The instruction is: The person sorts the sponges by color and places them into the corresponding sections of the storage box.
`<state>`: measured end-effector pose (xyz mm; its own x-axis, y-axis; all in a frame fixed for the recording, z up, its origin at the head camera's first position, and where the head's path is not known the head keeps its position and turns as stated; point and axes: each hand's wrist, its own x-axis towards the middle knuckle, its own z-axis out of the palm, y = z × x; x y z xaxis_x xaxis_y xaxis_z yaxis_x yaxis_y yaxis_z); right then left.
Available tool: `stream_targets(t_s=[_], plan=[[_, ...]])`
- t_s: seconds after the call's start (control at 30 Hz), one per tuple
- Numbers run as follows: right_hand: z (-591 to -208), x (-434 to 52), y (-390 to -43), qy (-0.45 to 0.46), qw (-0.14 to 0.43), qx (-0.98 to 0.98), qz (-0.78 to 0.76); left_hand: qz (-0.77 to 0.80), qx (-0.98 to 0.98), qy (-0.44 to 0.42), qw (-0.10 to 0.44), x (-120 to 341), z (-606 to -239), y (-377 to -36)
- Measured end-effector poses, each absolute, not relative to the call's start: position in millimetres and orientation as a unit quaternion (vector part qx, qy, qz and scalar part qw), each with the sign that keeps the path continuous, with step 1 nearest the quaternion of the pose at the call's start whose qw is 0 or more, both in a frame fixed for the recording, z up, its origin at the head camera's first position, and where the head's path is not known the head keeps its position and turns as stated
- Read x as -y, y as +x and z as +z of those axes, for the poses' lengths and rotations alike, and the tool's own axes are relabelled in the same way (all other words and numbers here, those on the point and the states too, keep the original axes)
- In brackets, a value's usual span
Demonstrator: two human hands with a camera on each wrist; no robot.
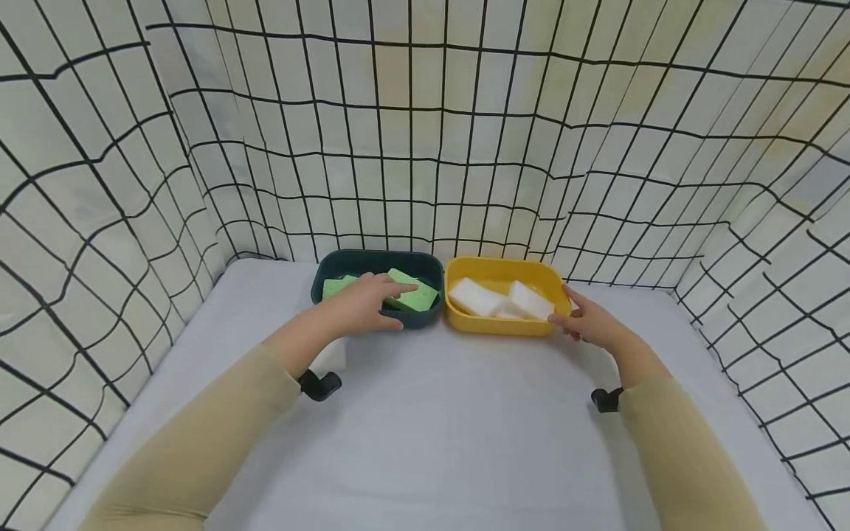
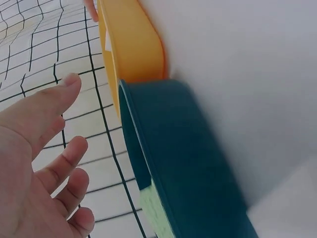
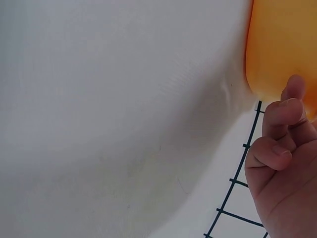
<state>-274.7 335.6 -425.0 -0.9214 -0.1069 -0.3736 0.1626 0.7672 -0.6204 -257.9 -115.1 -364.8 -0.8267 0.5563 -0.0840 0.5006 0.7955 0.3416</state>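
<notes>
Grid-patterned cloth walls point(image 1: 99, 184) box in the whole workspace on my feed, with a pale grey table point(image 1: 425, 428) as the floor. Starting from the left: there's a white block point(image 1: 332, 356) sitting on the table just under the left forearm, partly hidden by it, so I can't say much about it.

Next is the left hand point(image 1: 365, 304), reaching over the near rim of the dark green tray point(image 1: 345, 259). Fingers are pretty much straight and relaxed, laid on top of a green sponge point(image 1: 415, 296) inside the tray, not curled around it. In the left wrist view the fingers point(image 2: 47, 111) look spread and loose too. Another green sponge point(image 1: 335, 286) lies further left in the same tray.

Right beside it, touching or nearly so, is the yellow tray point(image 1: 505, 324) with two white sponges point(image 1: 474, 296) in it, lying side by side.

Then the right hand point(image 1: 587, 321) at the yellow tray's right end, fingertips against the outer wall. In the right wrist view the fingers point(image 3: 277, 144) are curled in, with the top one touching the tray's edge. Whether it's actually pinching the rim, I can't tell.
</notes>
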Motion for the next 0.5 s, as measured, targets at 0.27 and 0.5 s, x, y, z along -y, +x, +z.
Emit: stream_targets(t_s=[0.27, 0.5], plan=[[-422, -341, -272, 0.019, 0.198, -0.919, -0.340, 0.182, -0.943, 0.263, 0.087, 172, -369, -227], [-424, -335, -273, 0.015, 0.202, -0.918, -0.342, 0.189, -0.953, 0.215, 0.097, 227, -377, -198]])
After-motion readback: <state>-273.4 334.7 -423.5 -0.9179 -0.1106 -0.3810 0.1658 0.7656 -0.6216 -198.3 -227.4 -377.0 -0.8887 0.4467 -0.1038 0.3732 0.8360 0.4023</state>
